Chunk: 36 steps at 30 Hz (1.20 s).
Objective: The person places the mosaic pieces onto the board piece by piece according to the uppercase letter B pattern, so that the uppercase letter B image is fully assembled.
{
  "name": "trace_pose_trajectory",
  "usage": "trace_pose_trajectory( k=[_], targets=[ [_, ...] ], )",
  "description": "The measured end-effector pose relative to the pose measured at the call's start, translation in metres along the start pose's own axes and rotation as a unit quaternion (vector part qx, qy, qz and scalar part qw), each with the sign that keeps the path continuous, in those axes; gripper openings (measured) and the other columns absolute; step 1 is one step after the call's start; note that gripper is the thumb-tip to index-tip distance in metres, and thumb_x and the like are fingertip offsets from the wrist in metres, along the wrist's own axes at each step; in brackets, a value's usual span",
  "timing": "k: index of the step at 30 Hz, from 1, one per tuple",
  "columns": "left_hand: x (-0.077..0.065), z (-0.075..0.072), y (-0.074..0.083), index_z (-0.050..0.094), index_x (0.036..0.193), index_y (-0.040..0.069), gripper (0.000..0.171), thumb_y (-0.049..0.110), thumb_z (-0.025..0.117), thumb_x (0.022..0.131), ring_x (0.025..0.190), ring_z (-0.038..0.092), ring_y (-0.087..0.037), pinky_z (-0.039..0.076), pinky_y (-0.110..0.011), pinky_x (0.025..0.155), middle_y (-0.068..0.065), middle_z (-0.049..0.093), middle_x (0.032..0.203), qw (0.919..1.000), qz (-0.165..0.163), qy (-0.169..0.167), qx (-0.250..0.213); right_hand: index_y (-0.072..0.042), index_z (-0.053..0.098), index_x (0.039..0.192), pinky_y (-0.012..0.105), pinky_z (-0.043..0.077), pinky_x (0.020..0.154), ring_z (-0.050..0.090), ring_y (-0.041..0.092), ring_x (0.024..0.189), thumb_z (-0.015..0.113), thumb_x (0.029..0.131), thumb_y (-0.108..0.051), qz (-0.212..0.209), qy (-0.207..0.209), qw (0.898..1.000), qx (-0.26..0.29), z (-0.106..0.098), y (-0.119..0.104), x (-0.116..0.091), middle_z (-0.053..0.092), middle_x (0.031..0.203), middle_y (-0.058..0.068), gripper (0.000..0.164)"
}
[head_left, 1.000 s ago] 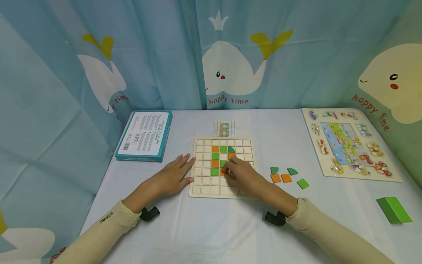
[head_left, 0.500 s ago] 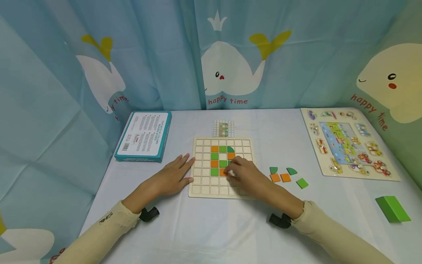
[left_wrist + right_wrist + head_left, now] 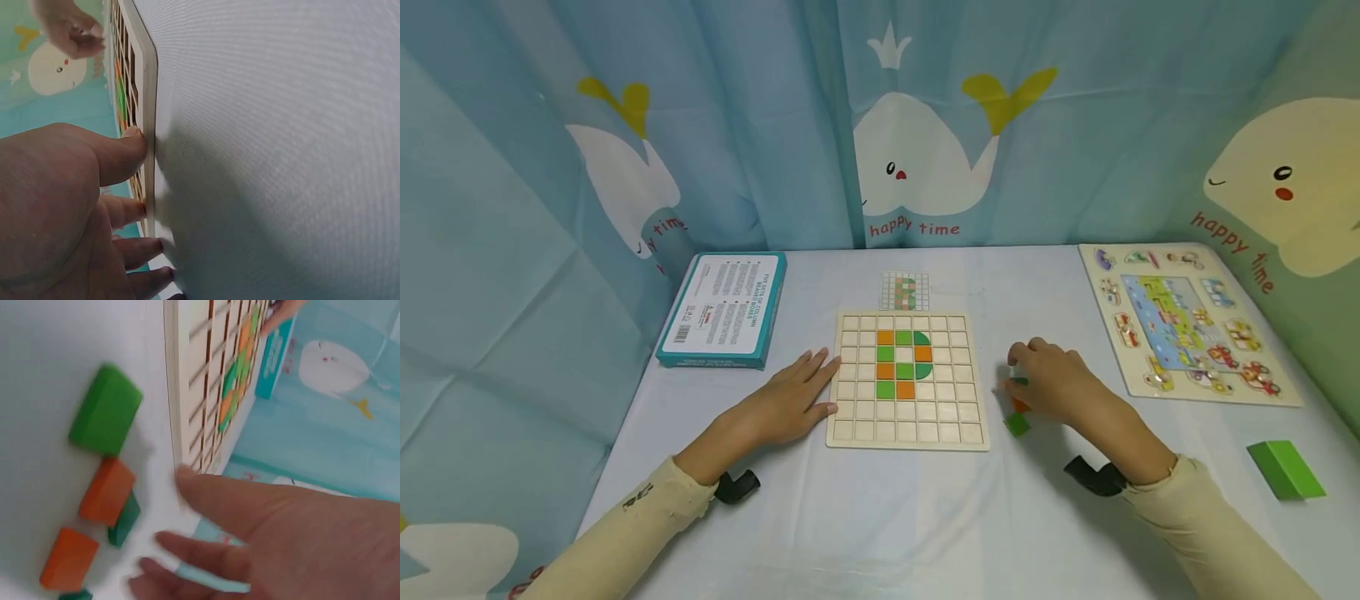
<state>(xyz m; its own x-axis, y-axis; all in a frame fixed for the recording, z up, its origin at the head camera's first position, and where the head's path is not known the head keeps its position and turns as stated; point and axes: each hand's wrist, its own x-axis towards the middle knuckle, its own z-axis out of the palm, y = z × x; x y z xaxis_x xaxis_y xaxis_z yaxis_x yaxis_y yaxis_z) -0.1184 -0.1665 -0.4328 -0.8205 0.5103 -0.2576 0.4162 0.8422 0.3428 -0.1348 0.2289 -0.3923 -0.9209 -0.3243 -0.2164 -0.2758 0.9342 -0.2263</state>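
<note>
My left hand point(image 3: 788, 398) lies flat with spread fingers at the left edge of a wooden grid board point(image 3: 865, 429); its thumb point(image 3: 128, 156) touches the rim in the left wrist view. Orange and green tiles point(image 3: 905, 372) sit in the board's middle cells, with dark green quarter-round ones on the right side. To the board's right, my right hand point(image 3: 1054, 379) is over the loose tiles, fingers apart and bent slightly, holding nothing visible. A green square tile point(image 3: 106, 409), an orange tile point(image 3: 107, 490) and a dark green piece point(image 3: 125, 519) lie by it, partly hidden in the head view.
A small pattern card point(image 3: 906, 291) lies behind the board. At the back left is a teal box point(image 3: 722, 308). A picture knob puzzle point(image 3: 1187, 325) stands at the right, with a green block point(image 3: 1287, 471) in front of it. A curtain point(image 3: 805, 125) encloses the table.
My right hand has left the board and moved right to the loose tiles. The loose green square tile now lies further left, nearer the board. My left hand stays at the board's edge.
</note>
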Motion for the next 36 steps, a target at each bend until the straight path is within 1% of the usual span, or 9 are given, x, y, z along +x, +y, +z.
trace_pose_trajectory(
  k=[3,6,10,13,16,22,25,29,36],
  targets=[
    [0.000,0.000,0.000,0.023,0.169,0.010,0.074,0.042,0.054,0.110,0.163,0.013,-0.041,0.022,-0.058,0.129,-0.017,0.015,0.176,1.0000,0.000,0.000,-0.003,0.001,0.064,0.120,0.058,0.044,0.081,0.063,0.032,0.091,0.075,0.099,-0.036,0.031,-0.027,0.999,-0.025,-0.001,0.007,-0.001,0.065,0.101,0.014,0.043],
    [0.000,0.000,0.001,0.023,0.169,0.010,0.074,0.042,0.054,0.110,0.163,0.013,-0.041,0.022,-0.058,0.129,-0.017,0.015,0.176,1.0000,-0.002,-0.001,-0.005,-0.003,0.065,0.116,0.059,0.040,0.083,0.062,0.027,0.089,0.075,0.100,-0.030,0.036,-0.031,0.999,-0.009,0.004,0.010,0.001,0.067,0.098,0.010,0.033],
    [-0.001,0.001,0.000,0.023,0.169,0.010,0.074,0.042,0.054,0.110,0.163,0.013,-0.041,0.023,-0.058,0.129,-0.017,0.015,0.176,1.0000,-0.003,0.001,-0.004,-0.006,0.065,0.118,0.056,0.040,0.081,0.063,0.027,0.090,0.074,0.099,-0.018,0.022,-0.014,0.999,0.029,0.012,0.010,0.005,0.068,0.102,0.011,0.024],
    [-0.001,0.001,0.000,0.023,0.169,0.010,0.074,0.043,0.054,0.110,0.163,0.013,-0.041,0.023,-0.058,0.129,-0.017,0.016,0.176,1.0000,-0.002,0.002,-0.002,-0.006,0.065,0.121,0.053,0.042,0.079,0.065,0.030,0.094,0.073,0.099,-0.013,0.006,0.002,0.999,0.047,0.016,0.010,0.007,0.068,0.105,0.014,0.024],
    [-0.001,0.001,-0.001,0.022,0.169,0.011,0.075,0.044,0.054,0.110,0.163,0.013,-0.041,0.022,-0.057,0.129,-0.016,0.015,0.176,1.0000,-0.003,0.000,-0.001,-0.005,0.065,0.122,0.053,0.044,0.080,0.067,0.034,0.100,0.073,0.099,-0.009,-0.016,0.012,0.998,0.062,0.018,0.011,0.009,0.067,0.108,0.016,0.025],
    [0.000,0.000,0.000,0.023,0.169,0.010,0.075,0.043,0.054,0.110,0.162,0.013,-0.042,0.023,-0.058,0.129,-0.017,0.016,0.176,1.0000,-0.002,0.001,-0.001,0.002,0.065,0.123,0.056,0.053,0.089,0.065,0.036,0.103,0.073,0.097,-0.004,-0.043,-0.005,0.994,0.103,0.014,0.016,0.010,0.066,0.111,0.018,0.028],
    [0.000,0.001,0.000,0.023,0.169,0.010,0.075,0.043,0.054,0.110,0.163,0.013,-0.041,0.023,-0.057,0.129,-0.017,0.015,0.176,1.0000,-0.001,0.002,-0.002,0.004,0.065,0.119,0.050,0.057,0.085,0.064,0.033,0.099,0.074,0.096,-0.004,-0.060,0.002,0.991,0.122,0.015,0.020,0.010,0.064,0.109,0.019,0.026],
    [0.000,0.000,-0.001,0.023,0.169,0.010,0.074,0.043,0.054,0.110,0.162,0.013,-0.042,0.023,-0.057,0.129,-0.017,0.016,0.176,1.0000,0.001,0.001,0.000,0.003,0.066,0.116,0.043,0.056,0.080,0.063,0.029,0.095,0.076,0.097,-0.007,-0.061,0.020,0.989,0.132,0.019,0.021,0.011,0.060,0.111,0.020,0.024],
    [0.001,0.001,-0.002,0.023,0.169,0.010,0.074,0.043,0.054,0.110,0.162,0.014,-0.042,0.023,-0.057,0.129,-0.018,0.016,0.176,1.0000,0.002,0.003,0.002,0.002,0.068,0.112,0.045,0.058,0.083,0.064,0.028,0.096,0.078,0.096,-0.013,-0.057,0.042,0.991,0.114,0.027,0.019,0.013,0.063,0.112,0.019,0.024]
  ],
)
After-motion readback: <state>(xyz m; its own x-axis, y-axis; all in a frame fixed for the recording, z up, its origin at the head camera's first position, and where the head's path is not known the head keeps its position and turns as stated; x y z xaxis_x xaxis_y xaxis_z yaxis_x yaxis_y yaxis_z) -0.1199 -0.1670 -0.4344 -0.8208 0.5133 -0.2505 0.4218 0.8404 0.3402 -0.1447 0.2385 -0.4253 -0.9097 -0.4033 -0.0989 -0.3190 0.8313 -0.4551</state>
